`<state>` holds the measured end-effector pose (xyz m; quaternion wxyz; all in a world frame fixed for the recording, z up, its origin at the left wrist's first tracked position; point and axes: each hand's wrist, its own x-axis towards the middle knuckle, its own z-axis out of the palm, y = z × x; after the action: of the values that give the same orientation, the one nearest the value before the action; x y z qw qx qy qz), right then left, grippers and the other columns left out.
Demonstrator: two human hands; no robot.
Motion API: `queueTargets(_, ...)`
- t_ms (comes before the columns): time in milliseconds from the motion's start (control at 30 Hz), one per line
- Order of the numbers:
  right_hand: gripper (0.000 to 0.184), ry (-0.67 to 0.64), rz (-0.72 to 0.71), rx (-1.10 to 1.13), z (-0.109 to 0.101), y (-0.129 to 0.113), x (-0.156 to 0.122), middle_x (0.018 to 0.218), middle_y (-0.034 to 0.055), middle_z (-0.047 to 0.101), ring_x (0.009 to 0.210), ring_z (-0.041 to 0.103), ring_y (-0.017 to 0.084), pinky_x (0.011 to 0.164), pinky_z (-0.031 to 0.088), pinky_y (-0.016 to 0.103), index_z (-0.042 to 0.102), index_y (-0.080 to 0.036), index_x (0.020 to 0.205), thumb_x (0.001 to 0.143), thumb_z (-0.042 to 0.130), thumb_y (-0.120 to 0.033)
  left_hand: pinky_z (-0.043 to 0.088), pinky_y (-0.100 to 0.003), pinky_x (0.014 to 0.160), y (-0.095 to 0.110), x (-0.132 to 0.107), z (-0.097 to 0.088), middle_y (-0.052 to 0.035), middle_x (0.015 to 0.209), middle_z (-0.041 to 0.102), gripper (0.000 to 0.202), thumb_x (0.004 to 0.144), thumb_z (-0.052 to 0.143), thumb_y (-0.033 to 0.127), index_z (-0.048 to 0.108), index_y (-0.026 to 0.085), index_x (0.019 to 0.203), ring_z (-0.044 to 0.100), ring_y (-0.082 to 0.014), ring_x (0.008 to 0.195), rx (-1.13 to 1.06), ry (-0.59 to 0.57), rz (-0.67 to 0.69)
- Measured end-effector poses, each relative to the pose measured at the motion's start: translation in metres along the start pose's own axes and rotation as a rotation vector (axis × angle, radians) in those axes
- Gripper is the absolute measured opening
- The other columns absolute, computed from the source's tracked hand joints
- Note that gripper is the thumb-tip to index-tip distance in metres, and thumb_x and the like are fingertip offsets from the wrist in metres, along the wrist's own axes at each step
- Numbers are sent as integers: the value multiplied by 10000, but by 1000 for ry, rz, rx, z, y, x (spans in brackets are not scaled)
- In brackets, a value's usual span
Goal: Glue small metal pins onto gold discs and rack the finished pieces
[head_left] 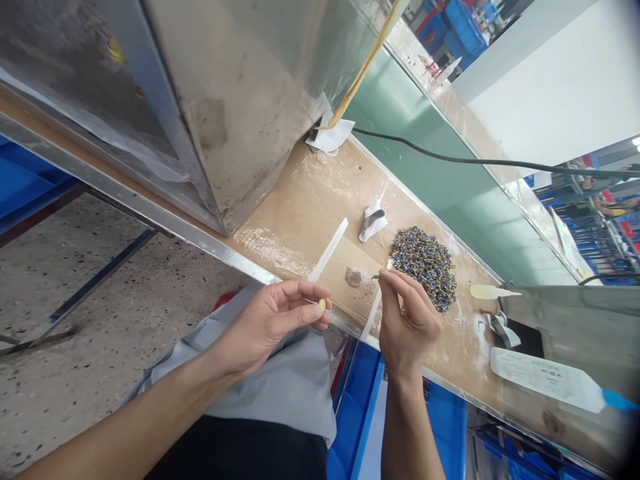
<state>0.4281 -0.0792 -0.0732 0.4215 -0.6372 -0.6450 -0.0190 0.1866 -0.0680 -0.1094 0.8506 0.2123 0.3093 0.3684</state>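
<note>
Near the bench's front edge, my left hand (287, 310) pinches a small yellow piece (322, 304) between thumb and fingers. My right hand (407, 313) is closed in a pinch on a small, thin dark item (376, 276), too small to name. Its tip points left toward a small round dish (355, 277) with brownish stuff in it. Tiny specks lie on the cardboard around that dish. Just beyond my right hand rises a heap of small blue and brass-coloured parts (425, 263), partly hidden by my fingers.
A large metal box (240, 100) stands at left. White paper with a dark strip (373, 220) lies behind the dish. To the right are a dropper bottle (490, 292), a tape roll (504, 330) and a white bottle (547, 380). A black cable (450, 157) crosses behind. Blue bins (357, 400) sit below.
</note>
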Motion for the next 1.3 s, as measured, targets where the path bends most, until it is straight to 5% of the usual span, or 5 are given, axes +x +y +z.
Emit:
queueTargets(900,130,78,105,16,4,8,3,1104,53,875,1061,834,254,1011,664,447,904,-266,1121,1089,778,-273,659,-302,974,-1,0,2,-73,1076,858,209,970,956,286,902,194,1150,827,-185,943,5,-8,-22)
queueTargets(1067,134,141,196,188,-14,-20,-8,1119,41,864,1062,819,241,967,661,410,902,-290,1132,1053,820,-218,680,-269,926,-1,0,12,-73,1039,872,243,921,998,255,914,180,1137,835,-175,916,-85,-31,-103)
queueTargets(1300,204,-21,237,397,-27,-61,-40,1137,25,873,1081,842,229,978,698,383,887,-309,1121,1049,807,-136,690,-234,904,-5,0,31,-55,1043,906,189,916,1003,223,927,186,1085,855,-157,901,-165,-87,-98)
